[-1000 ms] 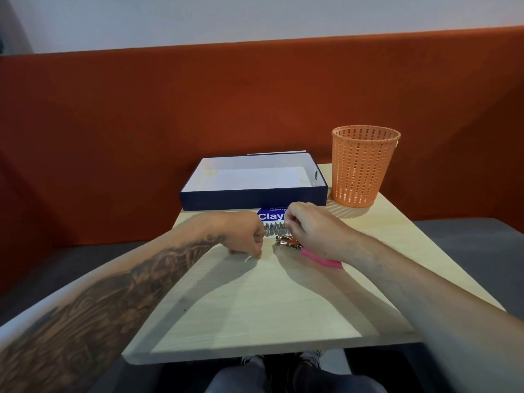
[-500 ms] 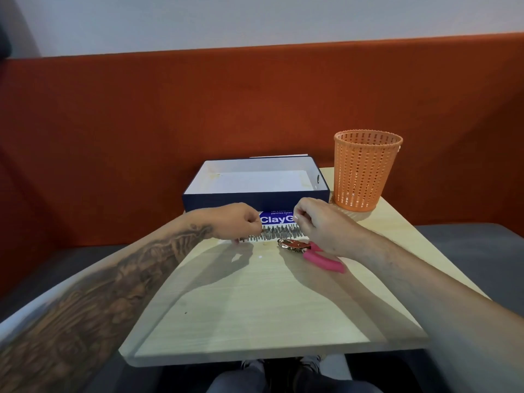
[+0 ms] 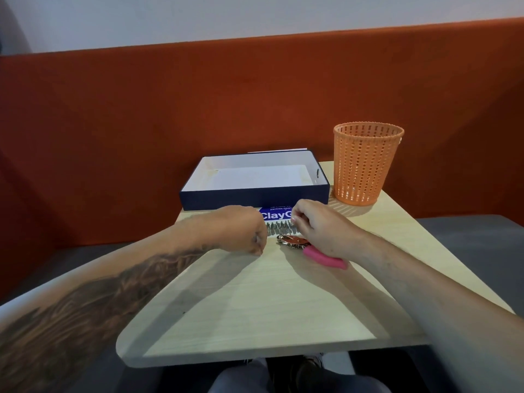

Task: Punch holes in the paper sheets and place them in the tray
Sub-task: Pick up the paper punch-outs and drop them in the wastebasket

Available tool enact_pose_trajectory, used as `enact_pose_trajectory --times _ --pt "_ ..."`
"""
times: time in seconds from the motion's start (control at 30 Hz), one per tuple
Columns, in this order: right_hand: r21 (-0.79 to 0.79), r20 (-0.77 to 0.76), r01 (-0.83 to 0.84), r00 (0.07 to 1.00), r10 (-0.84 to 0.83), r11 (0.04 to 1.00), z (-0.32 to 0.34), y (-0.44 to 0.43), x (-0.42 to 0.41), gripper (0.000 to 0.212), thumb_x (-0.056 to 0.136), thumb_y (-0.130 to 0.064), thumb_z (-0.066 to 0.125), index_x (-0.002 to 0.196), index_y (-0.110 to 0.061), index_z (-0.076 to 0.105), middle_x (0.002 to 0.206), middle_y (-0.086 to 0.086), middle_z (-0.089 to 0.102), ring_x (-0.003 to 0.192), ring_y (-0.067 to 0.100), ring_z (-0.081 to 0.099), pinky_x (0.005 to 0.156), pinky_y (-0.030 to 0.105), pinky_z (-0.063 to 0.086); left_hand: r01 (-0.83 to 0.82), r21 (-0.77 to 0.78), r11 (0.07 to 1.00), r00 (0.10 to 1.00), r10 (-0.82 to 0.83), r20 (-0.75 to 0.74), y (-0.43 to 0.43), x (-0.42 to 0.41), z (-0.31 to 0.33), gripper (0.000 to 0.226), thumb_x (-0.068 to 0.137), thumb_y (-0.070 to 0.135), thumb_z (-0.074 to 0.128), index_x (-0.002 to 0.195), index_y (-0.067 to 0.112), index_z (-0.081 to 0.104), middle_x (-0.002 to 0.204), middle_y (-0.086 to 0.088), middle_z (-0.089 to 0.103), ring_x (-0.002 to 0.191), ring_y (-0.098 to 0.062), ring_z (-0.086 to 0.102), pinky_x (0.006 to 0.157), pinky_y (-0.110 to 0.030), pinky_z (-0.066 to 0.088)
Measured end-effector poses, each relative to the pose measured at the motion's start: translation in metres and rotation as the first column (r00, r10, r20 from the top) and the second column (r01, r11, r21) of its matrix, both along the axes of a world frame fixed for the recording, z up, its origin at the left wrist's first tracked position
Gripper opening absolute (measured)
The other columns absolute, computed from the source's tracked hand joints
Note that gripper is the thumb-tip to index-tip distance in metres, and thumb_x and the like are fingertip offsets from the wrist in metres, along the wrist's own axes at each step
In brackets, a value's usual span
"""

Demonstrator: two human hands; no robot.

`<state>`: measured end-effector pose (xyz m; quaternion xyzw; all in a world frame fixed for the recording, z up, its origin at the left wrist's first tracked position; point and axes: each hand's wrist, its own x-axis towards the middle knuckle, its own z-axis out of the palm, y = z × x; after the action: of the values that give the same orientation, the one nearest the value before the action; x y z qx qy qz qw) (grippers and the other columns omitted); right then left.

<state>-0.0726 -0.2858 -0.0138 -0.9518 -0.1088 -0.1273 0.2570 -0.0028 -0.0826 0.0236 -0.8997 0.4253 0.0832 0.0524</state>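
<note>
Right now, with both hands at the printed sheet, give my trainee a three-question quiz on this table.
1. True or false: the pink-handled metal hole punch lies inside the navy cardboard tray.
2. What stands to the right of the tray? A) an orange perforated plastic basket B) a glass jar
3. Fill in: the blue-and-white printed paper sheet lies between the left hand and the ___ hand.

Key: 1 false; 2 A; 3 right.
</note>
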Motion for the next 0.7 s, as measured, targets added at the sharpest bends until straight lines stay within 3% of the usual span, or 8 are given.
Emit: enact_pose_trajectory --times 0.17,0.33,0.53,0.7 --pt "-0.004 -0.001 0.000 1.000 0.000 1.000 -0.003 0.004 0.001 0.019 0.106 -0.026 0.046 0.088 -0.026 0.051 0.085 -0.009 0.056 0.082 0.012 0.051 0.073 0.037 0.047 0.144 0.130 0.981 0.971 -0.166 0.171 -0.003 -0.005 -0.003 0.016 0.092 0.036 0.068 0.101 0.027 0.078 0.095 0.011 0.074 0.081 -0.009 0.062 0.073 -0.033 0.056" --pt "-0.017 0.003 0.017 1.000 -0.017 1.000 -0.005 0.007 0.002 0.017 0.105 -0.025 0.047 0.088 -0.027 0.051 0.086 -0.009 0.057 0.082 0.013 0.052 0.075 0.039 0.049 0.177 0.137 0.975 0.962 -0.200 0.185 -0.004 -0.011 -0.007 0.018 0.095 0.030 0.057 0.094 0.018 0.069 0.090 0.001 0.069 0.080 -0.019 0.061 0.066 -0.032 0.051" --pt "-0.007 -0.012 0.014 1.000 -0.014 1.000 -0.001 0.007 0.001 0.016 0.106 -0.025 0.047 0.091 -0.025 0.054 0.087 -0.009 0.058 0.084 0.013 0.053 0.075 0.037 0.049 0.004 -0.100 0.995 0.998 -0.010 -0.058 0.008 0.001 -0.018 0.013 0.088 0.020 0.053 0.079 0.013 0.059 0.072 0.003 0.056 0.065 -0.014 0.047 0.058 -0.032 0.040" --pt "-0.004 -0.029 0.025 0.999 -0.025 1.000 -0.002 0.002 0.000 0.016 0.106 -0.025 0.047 0.092 -0.026 0.053 0.088 -0.008 0.059 0.084 0.013 0.054 0.075 0.037 0.050 -0.140 -0.245 0.959 0.967 0.079 -0.242 0.018 0.004 -0.017 0.013 0.091 0.016 0.054 0.080 0.011 0.057 0.074 0.001 0.057 0.066 -0.012 0.046 0.062 -0.030 0.042"
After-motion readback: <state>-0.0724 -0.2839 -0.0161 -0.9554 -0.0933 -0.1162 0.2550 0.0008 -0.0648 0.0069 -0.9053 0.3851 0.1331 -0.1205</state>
